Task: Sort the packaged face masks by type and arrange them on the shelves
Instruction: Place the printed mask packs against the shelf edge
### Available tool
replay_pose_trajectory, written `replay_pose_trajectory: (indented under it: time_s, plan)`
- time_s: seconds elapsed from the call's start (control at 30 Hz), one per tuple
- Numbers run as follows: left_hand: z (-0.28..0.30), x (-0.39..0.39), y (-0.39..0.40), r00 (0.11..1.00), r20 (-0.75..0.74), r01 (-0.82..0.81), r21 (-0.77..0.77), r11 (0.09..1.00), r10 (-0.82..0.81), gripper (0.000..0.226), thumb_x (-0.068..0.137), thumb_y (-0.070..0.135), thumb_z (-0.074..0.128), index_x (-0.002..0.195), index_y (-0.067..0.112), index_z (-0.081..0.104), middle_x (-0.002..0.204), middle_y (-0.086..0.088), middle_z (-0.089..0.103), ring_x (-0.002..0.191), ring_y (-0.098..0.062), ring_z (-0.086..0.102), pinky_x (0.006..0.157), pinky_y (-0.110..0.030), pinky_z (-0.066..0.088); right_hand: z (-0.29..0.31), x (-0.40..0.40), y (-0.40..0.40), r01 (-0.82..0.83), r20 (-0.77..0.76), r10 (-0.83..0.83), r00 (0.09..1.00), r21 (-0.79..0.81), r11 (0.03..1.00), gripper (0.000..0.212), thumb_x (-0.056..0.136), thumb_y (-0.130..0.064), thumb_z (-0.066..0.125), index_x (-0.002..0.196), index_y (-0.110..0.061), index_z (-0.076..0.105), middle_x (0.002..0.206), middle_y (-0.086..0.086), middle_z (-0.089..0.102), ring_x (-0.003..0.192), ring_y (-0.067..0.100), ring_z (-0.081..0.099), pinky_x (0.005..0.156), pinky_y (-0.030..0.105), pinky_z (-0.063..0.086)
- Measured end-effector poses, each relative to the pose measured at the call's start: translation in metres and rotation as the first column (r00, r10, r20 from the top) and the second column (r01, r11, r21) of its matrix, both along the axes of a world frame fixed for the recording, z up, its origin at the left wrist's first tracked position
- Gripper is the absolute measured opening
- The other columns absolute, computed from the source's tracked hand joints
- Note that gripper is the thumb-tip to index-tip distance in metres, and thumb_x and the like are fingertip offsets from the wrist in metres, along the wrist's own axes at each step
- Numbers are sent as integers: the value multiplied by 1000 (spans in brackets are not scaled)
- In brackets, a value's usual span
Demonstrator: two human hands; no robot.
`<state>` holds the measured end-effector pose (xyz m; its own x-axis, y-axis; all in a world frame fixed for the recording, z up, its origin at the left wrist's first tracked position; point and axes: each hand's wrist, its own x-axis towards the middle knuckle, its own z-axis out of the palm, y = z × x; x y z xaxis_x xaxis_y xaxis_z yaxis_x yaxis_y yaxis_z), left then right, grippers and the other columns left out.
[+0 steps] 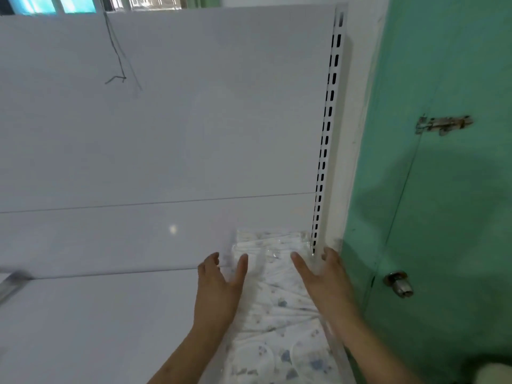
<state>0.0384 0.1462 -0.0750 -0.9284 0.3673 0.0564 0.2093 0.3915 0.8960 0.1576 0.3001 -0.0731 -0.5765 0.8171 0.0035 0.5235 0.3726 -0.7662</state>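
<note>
Currently both hands bracket the mask pack (277,295) at lower centre-right of the frame. The pack lies on the white shelf (97,314), long axis running from the bottom edge up toward the back panel (166,120), its far end touching or nearly touching that panel.

Left hand (219,284): flat against the pack's left edge, fingers straight, thumb spread onto the wrapper. Not gripping, just pressing sideways.

Right hand (321,275): along the right edge, index finger straight on the wrapper, other fingers loosely bent by the slotted upright (327,139). No clear grasp here either; looks like a guide or push.

Key relation: the pack sits between the hands and both are equally near. The right edge is already just beside the upright, so there is little room left that way. My read: the step is squaring the pack into the back-right corner, and any remaining travel is forward, along the long axis.

Pack look: clear, glossy plastic wrap over white masks with a small blue-grey print. Soft and crinkly, so likely to buckle if squeezed from the sides. Print detail is blurred.

A green door (443,189) is at the right of the frame.
</note>
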Motion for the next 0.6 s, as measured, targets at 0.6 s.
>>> replay_pose_trajectory:
  time_s: [0.6]
  plan:
    - [-23, -1, -16, 994, 25, 108, -104, 989, -106, 60, 93, 47, 60, 145, 23, 41, 121, 5, 49, 105, -10, 57, 95, -28, 45, -19, 2, 0, -78, 53, 79, 995, -17, 997, 84, 83, -66, 56, 146, -14, 37, 137, 2, 51, 121, 17, 50, 102, 29, 42]
